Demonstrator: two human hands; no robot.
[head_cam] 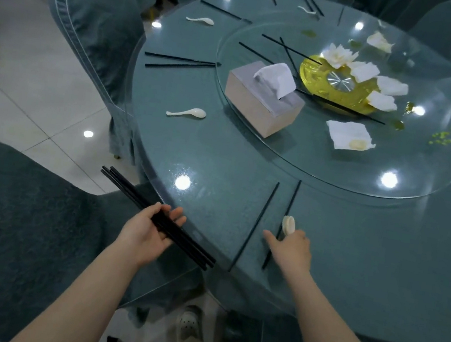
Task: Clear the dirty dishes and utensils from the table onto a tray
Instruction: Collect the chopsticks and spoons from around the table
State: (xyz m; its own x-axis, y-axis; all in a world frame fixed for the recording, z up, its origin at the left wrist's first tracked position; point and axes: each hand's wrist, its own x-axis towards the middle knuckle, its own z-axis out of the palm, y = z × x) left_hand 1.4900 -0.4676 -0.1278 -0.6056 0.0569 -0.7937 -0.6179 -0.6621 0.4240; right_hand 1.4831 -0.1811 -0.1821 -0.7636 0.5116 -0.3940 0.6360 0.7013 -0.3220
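Two loose chopsticks lie at the near edge of the worktop, one either side of my right hand. That hand rests on the right-hand stick, fingers curled round a small white spoon. My left hand grips a bundle of black chopsticks just off the near-left rim. I judge the sticks light, stiff and slick — best pinched mid-length, or slid to the edge first, since the glass top gives no purchase. Ceramic spoons further left look chippable. Glossy glass over teal cloth, a turntable with tissue box and napkins beyond; covered chairs left; pale tiled floor. No tray in view.
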